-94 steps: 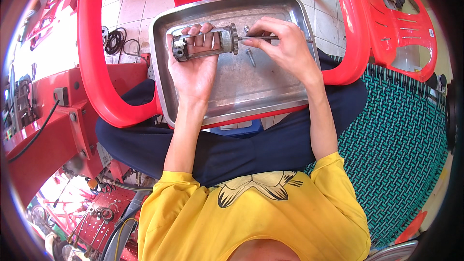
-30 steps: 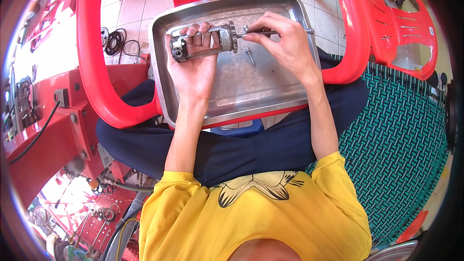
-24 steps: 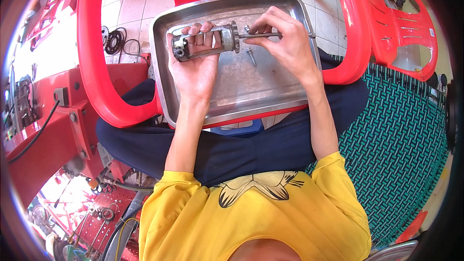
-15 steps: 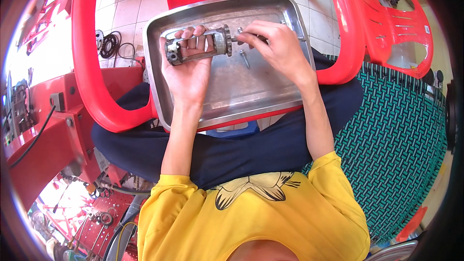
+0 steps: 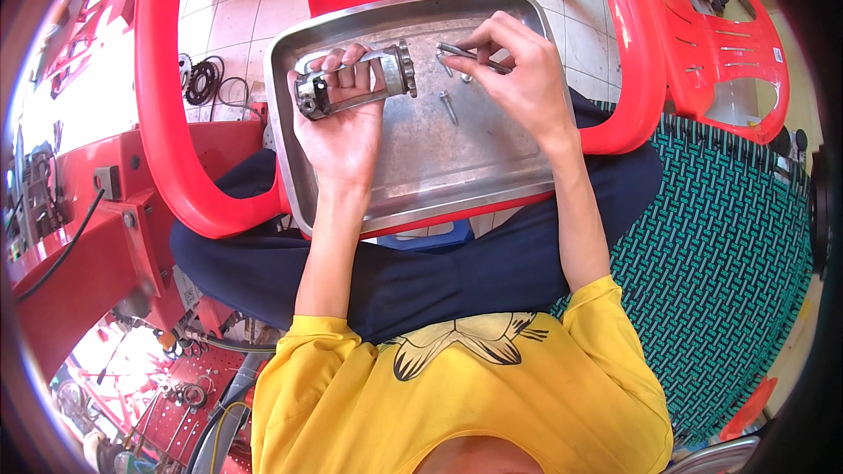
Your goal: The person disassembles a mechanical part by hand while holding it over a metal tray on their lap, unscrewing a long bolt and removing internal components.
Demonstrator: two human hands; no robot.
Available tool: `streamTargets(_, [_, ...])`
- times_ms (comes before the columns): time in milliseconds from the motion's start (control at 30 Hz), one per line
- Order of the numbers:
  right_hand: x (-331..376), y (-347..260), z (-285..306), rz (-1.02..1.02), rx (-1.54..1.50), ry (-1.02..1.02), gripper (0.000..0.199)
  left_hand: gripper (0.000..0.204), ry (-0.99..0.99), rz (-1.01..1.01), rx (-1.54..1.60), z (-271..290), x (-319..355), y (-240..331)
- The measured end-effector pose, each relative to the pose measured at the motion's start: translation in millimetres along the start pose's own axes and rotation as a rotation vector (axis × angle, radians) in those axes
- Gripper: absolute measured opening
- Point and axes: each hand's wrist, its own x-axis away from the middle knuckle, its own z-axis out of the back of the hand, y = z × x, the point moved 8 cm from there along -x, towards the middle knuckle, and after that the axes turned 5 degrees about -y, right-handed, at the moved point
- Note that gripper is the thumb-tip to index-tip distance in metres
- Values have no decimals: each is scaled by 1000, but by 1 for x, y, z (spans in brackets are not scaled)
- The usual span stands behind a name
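Metal fills both hands here. The left hand is wrapped around a grey machined part with a toothed gear wheel at its right end, fingers curled over the top and the thumb underneath, so the grip is closed firmly on it. The part is held lying sideways just above the steel tray, toward the tray's ten o'clock corner. The right hand sits at about one o'clock over the tray, thumb and fingertips pinched on a thin bent metal tool whose free end points left toward the gear, a small gap between them. A loose bolt lies on the tray floor just below that tool, with another small bit of hardware beside it, too small to make out. The tray rests on a red plastic chair between its arms, against the person's dark-trousered lap. A second red chair stands at two o'clock, beside a green woven mat.
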Motion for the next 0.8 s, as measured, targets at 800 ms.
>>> streamTargets(800, [6, 28, -4, -310, -312, 15, 32, 37, 82, 142, -1307, -23, 8, -24])
